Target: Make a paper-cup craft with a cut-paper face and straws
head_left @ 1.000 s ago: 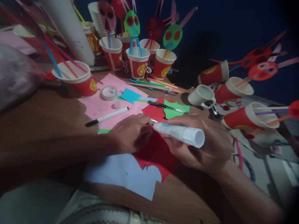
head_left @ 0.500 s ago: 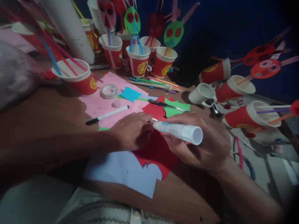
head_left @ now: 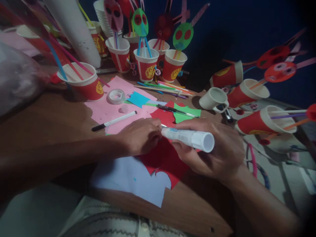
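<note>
My right hand (head_left: pixel 214 151) is wrapped around a white glue stick (head_left: pixel 189 138), its round base tilted up toward me. The tip of the stick points left and meets the fingers of my left hand (head_left: pixel 142 136). Those fingers are curled and pressed together; what they hold, if anything, is hidden. Both hands are over a sheet of red paper (head_left: pixel 164 161), which partly overlaps a cut white sheet (head_left: pixel 130 181). Just beyond the hands lie a black pen (head_left: pixel 177 111) and a scrap of green paper (head_left: pixel 189 113).
Left of the hands, a white marker (head_left: pixel 115 121) and a tape roll (head_left: pixel 116 96) lie on pink paper (head_left: pixel 98 108). Coloured sticks (head_left: pixel 165 89), red paper cups (head_left: pixel 146 67) with paper faces, and a white mug (head_left: pixel 213 98) stand or lie around the back and right.
Both hands keep almost the same pose, with the glue stick's tip still at the left fingers. The left hand and forearm have shifted very slightly.
</note>
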The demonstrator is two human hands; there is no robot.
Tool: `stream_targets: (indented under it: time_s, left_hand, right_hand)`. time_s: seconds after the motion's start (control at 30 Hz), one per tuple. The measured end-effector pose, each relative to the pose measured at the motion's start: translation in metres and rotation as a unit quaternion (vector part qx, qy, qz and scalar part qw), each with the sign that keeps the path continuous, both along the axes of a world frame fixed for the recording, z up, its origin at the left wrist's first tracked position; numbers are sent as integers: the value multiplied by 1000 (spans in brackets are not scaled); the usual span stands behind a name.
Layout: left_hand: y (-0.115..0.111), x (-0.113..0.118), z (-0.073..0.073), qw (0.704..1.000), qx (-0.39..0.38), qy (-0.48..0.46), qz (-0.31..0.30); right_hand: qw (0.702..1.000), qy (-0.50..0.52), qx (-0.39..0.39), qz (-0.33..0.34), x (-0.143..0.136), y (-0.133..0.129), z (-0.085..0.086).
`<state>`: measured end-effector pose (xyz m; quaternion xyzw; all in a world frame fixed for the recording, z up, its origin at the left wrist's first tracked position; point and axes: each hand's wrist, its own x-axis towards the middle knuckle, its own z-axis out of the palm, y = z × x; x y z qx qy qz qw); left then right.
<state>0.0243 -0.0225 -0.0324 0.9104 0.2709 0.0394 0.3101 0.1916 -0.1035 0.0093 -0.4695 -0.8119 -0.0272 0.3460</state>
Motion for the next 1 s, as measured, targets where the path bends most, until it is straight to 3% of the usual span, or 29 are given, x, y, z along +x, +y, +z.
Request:
stream_targets:
  time_s: [0.53,0.77,0.83,1.0]
  left_hand:
    - [8,-9,-3,997,16,-68,-36]
    - [4,-53,-3,971,176,-162,27]
    - [-3,-66,-6,980,154,-124,15]
    - [-13,-76,-13,980,185,-69,-17]
  right_hand:
    - [1000,-11,-2,-23,-1,0,-1]
    - [998,31,12,-46,-1,-1,-6]
    - [997,62,-5,-40,-5,1,-11]
    - [991,99,-93,-4,-17,6,-26]
